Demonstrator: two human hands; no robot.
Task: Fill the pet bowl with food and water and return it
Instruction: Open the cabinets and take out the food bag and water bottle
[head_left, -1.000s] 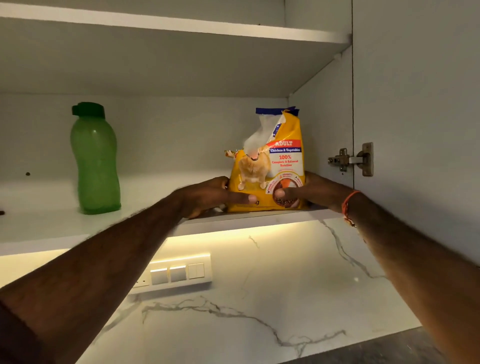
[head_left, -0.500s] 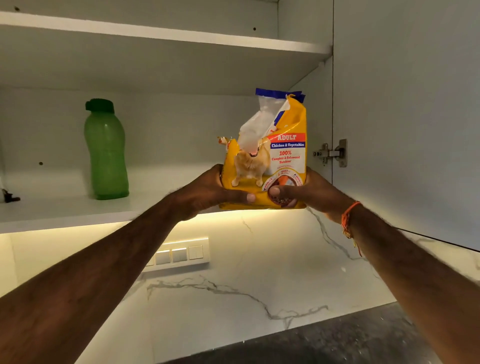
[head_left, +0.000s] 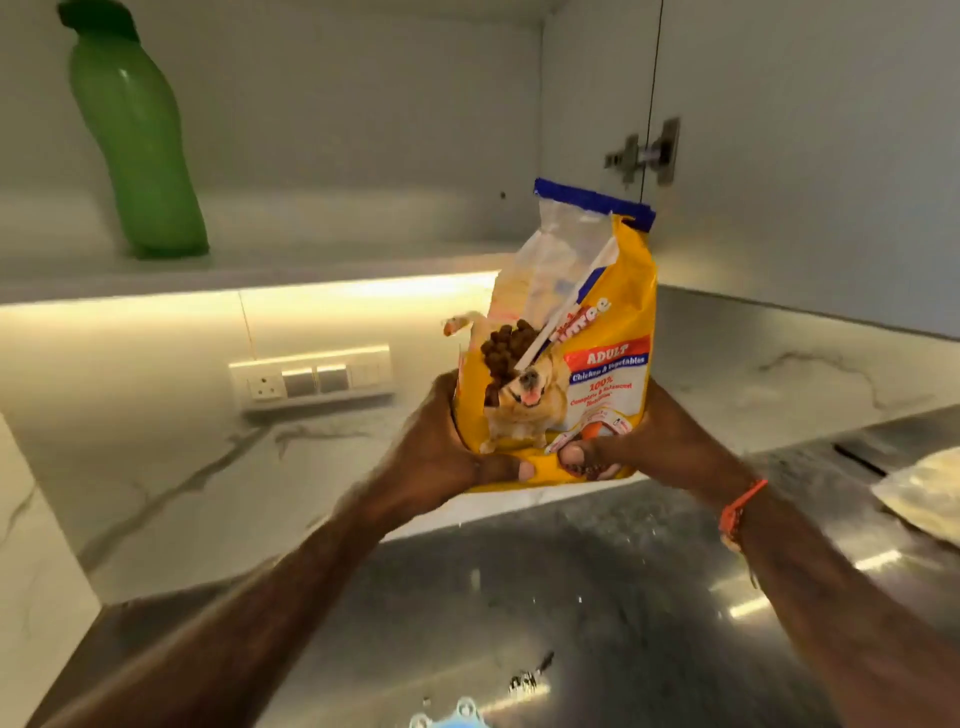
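Above the dark table (head_left: 571, 597), a yellow dog food bag (head_left: 597, 374) (torn open, brown kibble showing) is held upright, clear of the shelf (head_left: 311, 265). Both hands grasp its base: left hand (head_left: 447, 441), right hand (head_left: 665, 431). 1 green bottle (head_left: 135, 140) stands on the shelf.

Beside one yellow pet food bag (head_left: 587, 364), two hands, left (head_left: 441, 441) and right (head_left: 660, 431), one green bottle (head_left: 137, 140), one switch panel (head_left: 311, 376) and one hinge (head_left: 644, 153) are counted.
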